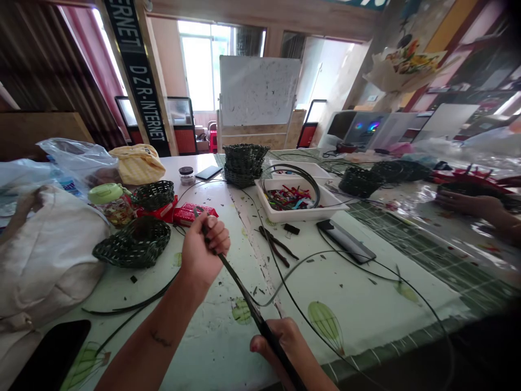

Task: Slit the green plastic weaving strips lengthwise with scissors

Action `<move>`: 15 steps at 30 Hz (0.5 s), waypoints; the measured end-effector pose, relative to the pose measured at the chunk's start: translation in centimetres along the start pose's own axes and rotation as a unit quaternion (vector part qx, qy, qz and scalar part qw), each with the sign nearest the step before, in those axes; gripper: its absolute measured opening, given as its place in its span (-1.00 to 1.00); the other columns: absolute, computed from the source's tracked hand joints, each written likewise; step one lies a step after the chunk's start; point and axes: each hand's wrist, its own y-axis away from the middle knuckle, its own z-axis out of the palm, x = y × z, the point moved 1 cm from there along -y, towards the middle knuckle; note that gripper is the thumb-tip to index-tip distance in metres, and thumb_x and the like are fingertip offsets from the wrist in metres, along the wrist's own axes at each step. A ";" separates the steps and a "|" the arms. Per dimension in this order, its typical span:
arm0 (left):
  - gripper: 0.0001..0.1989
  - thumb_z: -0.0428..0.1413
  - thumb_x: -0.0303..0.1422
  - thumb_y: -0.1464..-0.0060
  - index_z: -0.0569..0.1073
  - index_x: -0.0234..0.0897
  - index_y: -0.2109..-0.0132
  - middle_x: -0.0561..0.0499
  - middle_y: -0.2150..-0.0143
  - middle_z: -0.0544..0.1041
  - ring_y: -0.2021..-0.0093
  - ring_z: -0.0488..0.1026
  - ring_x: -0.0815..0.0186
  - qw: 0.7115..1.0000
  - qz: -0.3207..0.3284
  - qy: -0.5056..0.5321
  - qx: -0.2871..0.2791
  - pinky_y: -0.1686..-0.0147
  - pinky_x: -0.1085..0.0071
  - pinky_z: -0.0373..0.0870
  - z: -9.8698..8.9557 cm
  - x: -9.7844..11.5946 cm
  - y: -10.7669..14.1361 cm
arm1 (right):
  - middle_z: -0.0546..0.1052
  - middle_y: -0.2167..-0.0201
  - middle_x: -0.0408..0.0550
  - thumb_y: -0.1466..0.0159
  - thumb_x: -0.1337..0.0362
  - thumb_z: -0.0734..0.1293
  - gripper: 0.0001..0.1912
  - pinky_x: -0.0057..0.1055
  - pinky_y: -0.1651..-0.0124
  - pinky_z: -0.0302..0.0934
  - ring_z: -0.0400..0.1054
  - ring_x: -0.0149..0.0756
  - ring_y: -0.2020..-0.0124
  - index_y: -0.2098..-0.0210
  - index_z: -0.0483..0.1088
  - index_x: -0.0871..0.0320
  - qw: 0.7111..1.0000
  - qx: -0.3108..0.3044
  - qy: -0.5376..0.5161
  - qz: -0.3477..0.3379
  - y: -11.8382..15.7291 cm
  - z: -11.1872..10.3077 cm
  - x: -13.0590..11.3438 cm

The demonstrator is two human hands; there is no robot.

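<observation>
My left hand is closed around a bundle of dark green weaving strips, whose short ends poke out above the fingers. Stretched diagonally down to the right, the strips meet my right hand, which is closed on their lower, black-looking length near the table's front edge. Whether that part is all strip is hard to tell. Beside my left forearm, a woven dark basket lies tilted, with a smaller woven basket behind it. Pliers with dark handles lie beyond my hands.
Stacked woven baskets stand at the back. A white tray holds colourful bits and a strip coil. A binder clip and phone lie right; loose strips loop across the table. Another person's hand is at far right.
</observation>
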 end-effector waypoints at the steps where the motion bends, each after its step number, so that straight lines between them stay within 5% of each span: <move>1: -0.66 -0.12 -0.39 -0.18 0.14 -0.30 0.57 0.19 0.66 -0.09 0.72 -0.10 0.52 1.000 0.009 0.001 -0.002 0.74 0.52 -0.18 0.0 0.4 -0.1 | -0.10 0.69 -0.28 -0.08 -0.01 0.34 -0.44 -0.45 0.61 -0.32 -0.21 -0.51 0.63 0.70 -0.08 0.11 1.000 -0.005 0.001 0.006 0.0 0.0 0.1; 15: -0.62 -0.06 -0.35 -0.17 0.08 -0.27 0.59 0.21 0.68 -0.18 0.73 -0.19 0.51 0.999 0.025 -0.022 0.024 0.74 0.51 -0.28 0.4 -2.3 0.8 | -0.07 0.64 -0.26 -0.11 -0.25 0.21 -0.39 -0.45 0.60 -0.34 -0.19 -0.48 0.60 0.63 -0.06 0.12 0.998 -0.033 0.046 -0.014 0.9 -0.8 1.2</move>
